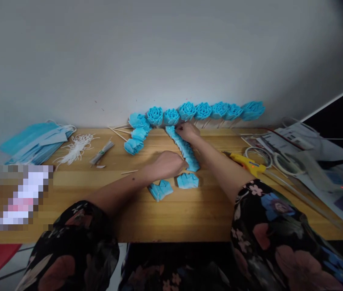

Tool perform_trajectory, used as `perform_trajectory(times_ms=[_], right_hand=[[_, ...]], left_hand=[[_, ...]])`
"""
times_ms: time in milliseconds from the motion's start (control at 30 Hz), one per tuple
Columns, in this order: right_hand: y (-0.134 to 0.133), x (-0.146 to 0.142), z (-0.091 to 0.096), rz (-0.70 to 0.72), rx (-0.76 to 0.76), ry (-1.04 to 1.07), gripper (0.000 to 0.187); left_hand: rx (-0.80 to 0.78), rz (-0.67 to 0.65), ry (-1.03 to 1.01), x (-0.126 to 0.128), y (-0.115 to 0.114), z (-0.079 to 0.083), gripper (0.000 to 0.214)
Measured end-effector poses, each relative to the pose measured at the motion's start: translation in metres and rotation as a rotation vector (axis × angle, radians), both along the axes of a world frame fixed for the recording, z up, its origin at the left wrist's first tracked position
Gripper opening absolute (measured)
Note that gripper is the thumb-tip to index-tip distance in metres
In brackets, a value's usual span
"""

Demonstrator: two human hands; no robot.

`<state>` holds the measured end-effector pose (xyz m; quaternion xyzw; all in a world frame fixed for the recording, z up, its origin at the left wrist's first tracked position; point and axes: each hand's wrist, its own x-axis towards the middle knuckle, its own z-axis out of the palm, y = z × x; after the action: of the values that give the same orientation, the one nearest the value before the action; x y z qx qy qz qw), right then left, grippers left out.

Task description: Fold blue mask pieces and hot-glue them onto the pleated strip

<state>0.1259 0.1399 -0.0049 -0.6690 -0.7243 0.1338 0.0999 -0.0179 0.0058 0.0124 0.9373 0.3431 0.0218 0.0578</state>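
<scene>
A long pleated blue strip (182, 144), like folded face-mask fabric, lies on the table and runs from near the wall toward me. My right hand (189, 131) has its fingers closed at the far end of the strip. At the near end, my left hand (171, 163) is curled with its fingertips on the strip's left edge; the tips are partly hidden. Just below sit two short folded blue pieces, one at the right (187, 181) and one at the left (161, 190). Blue fabric roses (187, 110) on sticks stand in a row behind my hands.
Blue face masks (36, 141), white ear loops (77, 148) and a tied bundle (102, 152) lie left. A blurred-out object (26, 196) is at the front left. Right are a yellow glue gun (246, 161), scissors (288, 163) and papers (320, 149). The wall (159, 52) bounds the back.
</scene>
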Motion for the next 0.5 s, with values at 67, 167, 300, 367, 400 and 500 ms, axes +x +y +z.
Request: perform_trajectory(times_ms=[67,167,300,367,400,500], right_hand=[[-0.002,0.006,0.001,0.055,0.006,0.013,0.027],[-0.005,0.016,0.004,0.112,0.020,0.029,0.026],[-0.005,0.019,0.004,0.096,0.043,0.029,0.033],[-0.003,0.015,0.001,0.084,0.042,0.024,0.034],[-0.002,0.012,-0.001,0.077,0.041,0.019,0.034],[0.001,0.001,-0.006,0.042,0.043,-0.002,0.034]], left_hand=[[-0.020,0.018,0.063,0.001,-0.001,0.003,0.032],[-0.029,0.015,0.099,0.002,-0.002,0.006,0.031],[-0.048,0.028,0.075,0.002,-0.002,0.006,0.030],[-0.053,0.031,0.063,0.002,-0.003,0.006,0.030],[-0.048,0.029,0.060,0.002,-0.003,0.006,0.030],[-0.037,0.015,0.076,0.001,-0.004,0.009,0.030]])
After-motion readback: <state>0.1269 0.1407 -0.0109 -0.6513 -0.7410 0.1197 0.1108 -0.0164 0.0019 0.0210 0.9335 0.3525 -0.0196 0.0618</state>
